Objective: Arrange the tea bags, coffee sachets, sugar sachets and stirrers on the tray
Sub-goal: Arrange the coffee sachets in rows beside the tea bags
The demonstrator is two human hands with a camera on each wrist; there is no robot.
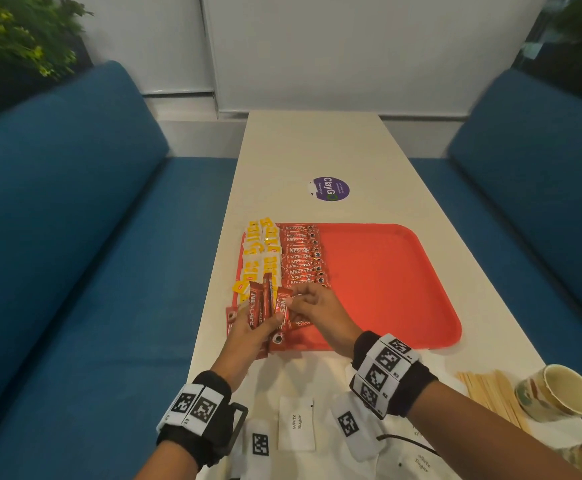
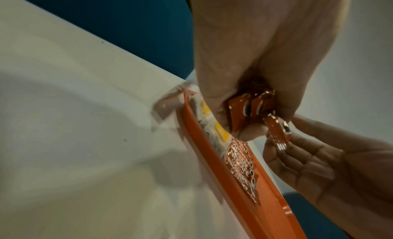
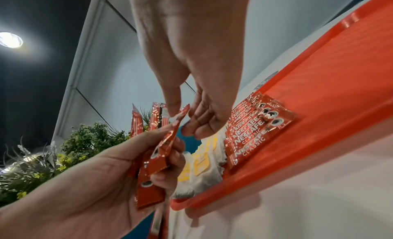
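A long white table (image 1: 317, 150) runs between two blue sofas (image 1: 75, 220), and on it lies a red tray (image 1: 386, 271) with a column of yellow-tagged tea bags (image 1: 265, 244) along its left edge and a row of overlapping red coffee sachets (image 1: 303, 254) just right of them. Near the person, off the tray, lie white sugar sachets (image 1: 296, 424), wooden stirrers (image 1: 490, 389) and paper cups (image 1: 559, 393). Over the tray's near left corner the left hand (image 1: 248, 334) grips a fan of coffee sachets, while the right hand (image 1: 314, 306) pinches the top of one sachet (image 3: 170, 136) in that fan between thumb and forefinger.
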